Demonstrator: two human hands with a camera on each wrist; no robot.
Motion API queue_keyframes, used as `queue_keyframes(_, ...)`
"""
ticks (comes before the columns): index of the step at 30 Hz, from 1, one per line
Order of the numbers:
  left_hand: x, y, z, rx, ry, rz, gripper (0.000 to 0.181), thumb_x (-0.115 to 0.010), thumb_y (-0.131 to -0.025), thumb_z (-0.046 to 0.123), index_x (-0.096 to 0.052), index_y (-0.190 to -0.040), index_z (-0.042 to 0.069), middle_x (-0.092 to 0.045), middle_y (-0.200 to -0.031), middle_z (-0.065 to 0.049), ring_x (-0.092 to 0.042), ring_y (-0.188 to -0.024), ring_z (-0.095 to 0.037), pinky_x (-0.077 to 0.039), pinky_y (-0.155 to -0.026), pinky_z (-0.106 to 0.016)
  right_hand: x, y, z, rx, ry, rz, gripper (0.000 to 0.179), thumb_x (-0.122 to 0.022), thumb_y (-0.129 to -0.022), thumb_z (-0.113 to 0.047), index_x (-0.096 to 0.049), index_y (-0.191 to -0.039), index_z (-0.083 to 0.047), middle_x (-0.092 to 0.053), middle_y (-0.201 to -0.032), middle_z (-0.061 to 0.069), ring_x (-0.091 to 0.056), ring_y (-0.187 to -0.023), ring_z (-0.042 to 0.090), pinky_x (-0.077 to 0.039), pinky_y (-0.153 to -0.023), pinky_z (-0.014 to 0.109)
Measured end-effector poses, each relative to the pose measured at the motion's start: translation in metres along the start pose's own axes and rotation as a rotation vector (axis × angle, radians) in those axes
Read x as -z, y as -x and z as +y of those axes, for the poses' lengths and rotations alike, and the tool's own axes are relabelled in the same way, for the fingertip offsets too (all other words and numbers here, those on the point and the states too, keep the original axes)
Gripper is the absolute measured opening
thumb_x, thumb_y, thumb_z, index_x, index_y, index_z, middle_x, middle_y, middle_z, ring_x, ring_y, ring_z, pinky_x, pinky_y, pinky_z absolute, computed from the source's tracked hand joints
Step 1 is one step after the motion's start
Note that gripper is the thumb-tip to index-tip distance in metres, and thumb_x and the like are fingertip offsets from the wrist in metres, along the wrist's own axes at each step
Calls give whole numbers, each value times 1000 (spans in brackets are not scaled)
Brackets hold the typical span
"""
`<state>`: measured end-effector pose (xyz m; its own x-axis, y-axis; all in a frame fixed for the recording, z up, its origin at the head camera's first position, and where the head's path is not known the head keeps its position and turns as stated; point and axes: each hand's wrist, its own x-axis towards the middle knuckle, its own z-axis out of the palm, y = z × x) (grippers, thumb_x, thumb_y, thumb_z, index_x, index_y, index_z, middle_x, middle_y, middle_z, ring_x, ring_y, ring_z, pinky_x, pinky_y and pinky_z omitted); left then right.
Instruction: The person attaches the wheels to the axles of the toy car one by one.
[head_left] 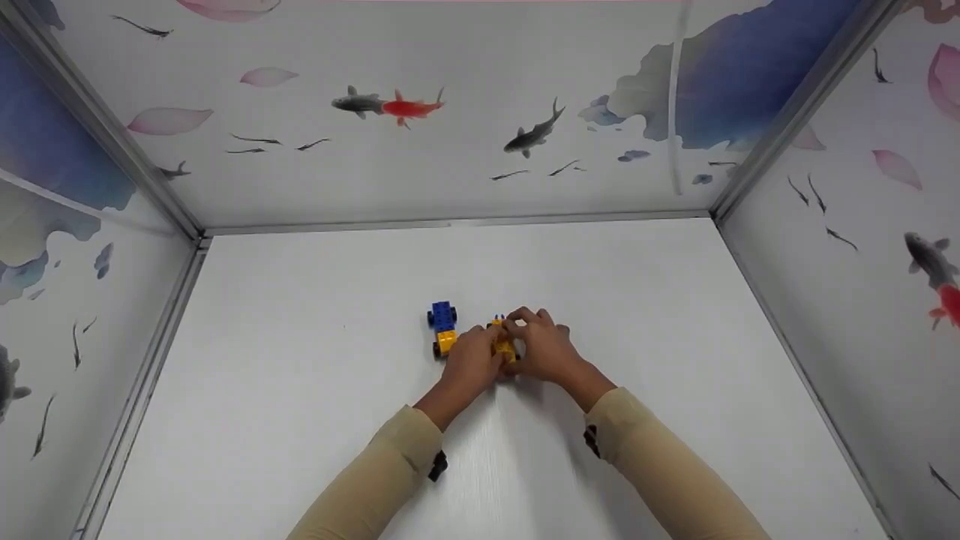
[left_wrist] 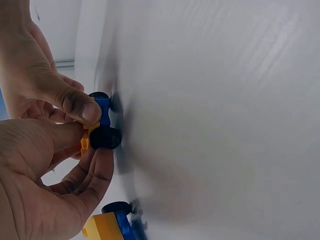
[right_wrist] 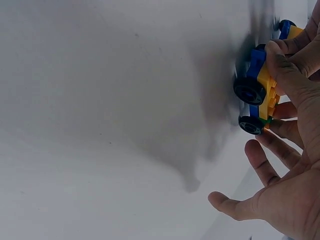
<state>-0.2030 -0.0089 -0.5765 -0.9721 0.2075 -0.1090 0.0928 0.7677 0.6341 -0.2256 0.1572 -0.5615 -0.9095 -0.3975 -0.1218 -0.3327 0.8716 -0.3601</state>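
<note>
Both hands hold one small toy car (head_left: 504, 349) of yellow and blue building bricks with black wheels, low over the white tabletop. My left hand (head_left: 472, 361) grips it from the left, its thumb and fingers around a wheel end in the left wrist view. From the other side my right hand (head_left: 546, 346) pinches the car (right_wrist: 264, 80) with thumb and finger, while its other fingers spread out in the right wrist view. A bit of green shows at one end there. Hands cover much of the car. Left of it stands a second blue-and-yellow brick car (head_left: 443, 327), touched by neither hand.
The white tabletop (head_left: 300, 390) is enclosed by a back wall (head_left: 450, 172) and side walls printed with fish and petals. Metal frame strips (head_left: 450, 223) run along the table's edges. The second car stands close beside the left hand.
</note>
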Motion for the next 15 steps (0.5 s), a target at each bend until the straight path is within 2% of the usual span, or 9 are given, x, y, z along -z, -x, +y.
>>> queue_keyframes(15,-1,-1,-1,40,39,-7,32,-73,-107,17,-73,-140,14,-73,-128,-11,-67,-114,-28,-60,-107,-47,0,-1,0,-9,-12,-7,74,-99,-85,-34,-71,-149,-14,-61,-154,5,-54,-137,37,-51,-104,78)
